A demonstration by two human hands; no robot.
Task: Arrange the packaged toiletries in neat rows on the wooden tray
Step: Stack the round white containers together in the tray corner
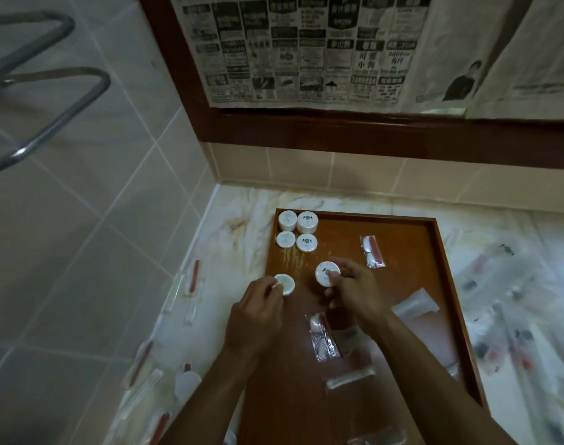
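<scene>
Nearest to me, a long clear packet (349, 379) lies across the wooden tray (441, 252), with another clear packet (377, 440) at the bottom edge. Just beyond, a clear sachet with white and red contents (322, 338) lies between my two forearms, and a small plastic cup (415, 305) lies on its side to the right of my right wrist.

My left hand (258, 313) has its fingers (269, 284) curled round a small round white pack (285, 284) at the tray's left edge, pinching its near side. My right hand (354, 290) grips a second round white pack (327, 273) with a dark emblem, fingers closed on its right side; I cannot tell whether either pack is lifted or resting on the wood.

Farther on, a second sachet (373, 251) lies alone toward the right of the tray. In the far left corner four round packs (296, 231) sit in two rows of two, close together.

The tray rests on a pale marble surface (242, 226), strewn on both sides with blurred wrapped items; a red-handled one (194, 277) lies to the left. Behind stand beige tiles (81, 187), a metal rail (49, 91), and a wood-framed panel covered in newspaper (306, 49).
</scene>
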